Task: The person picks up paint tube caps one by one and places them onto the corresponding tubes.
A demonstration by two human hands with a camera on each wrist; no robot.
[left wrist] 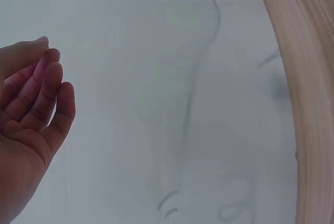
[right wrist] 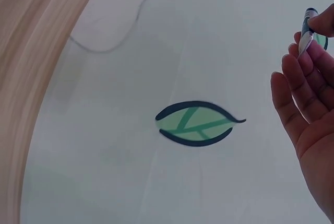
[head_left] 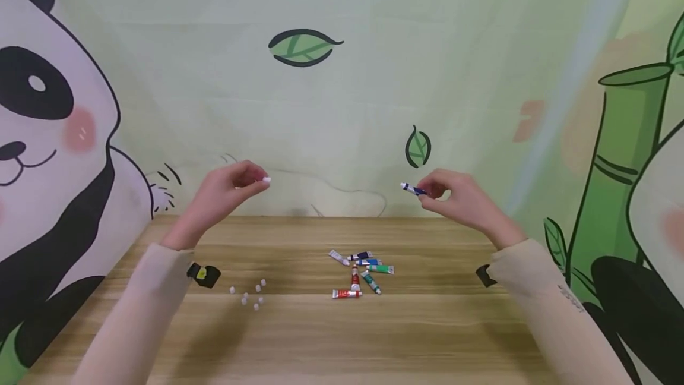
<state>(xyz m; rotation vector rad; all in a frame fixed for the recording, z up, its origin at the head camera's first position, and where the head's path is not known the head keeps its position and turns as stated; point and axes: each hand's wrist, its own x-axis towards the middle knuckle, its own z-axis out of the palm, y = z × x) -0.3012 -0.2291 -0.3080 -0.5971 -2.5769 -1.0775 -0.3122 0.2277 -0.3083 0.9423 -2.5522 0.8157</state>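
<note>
Above the counter [head_left: 320, 337], left hand [head_left: 227, 195] has its fingers [head_left: 246, 170] closed in a pinch on a small white cap [head_left: 266, 179]; right hand [head_left: 461, 199], well apart, pinches a dark blue-and-white tube [head_left: 410, 188], one end poking out left. Below: seven loose tubes [head_left: 369, 262], seven white caps [head_left: 244, 296] scattered to their left.

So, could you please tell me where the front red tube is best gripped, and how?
I'd pinch the front red tube across the left half of its body, coming from above and the left: it lies crosswise, with the other red tube close behind its right half and the teal tube off to the right.
</note>
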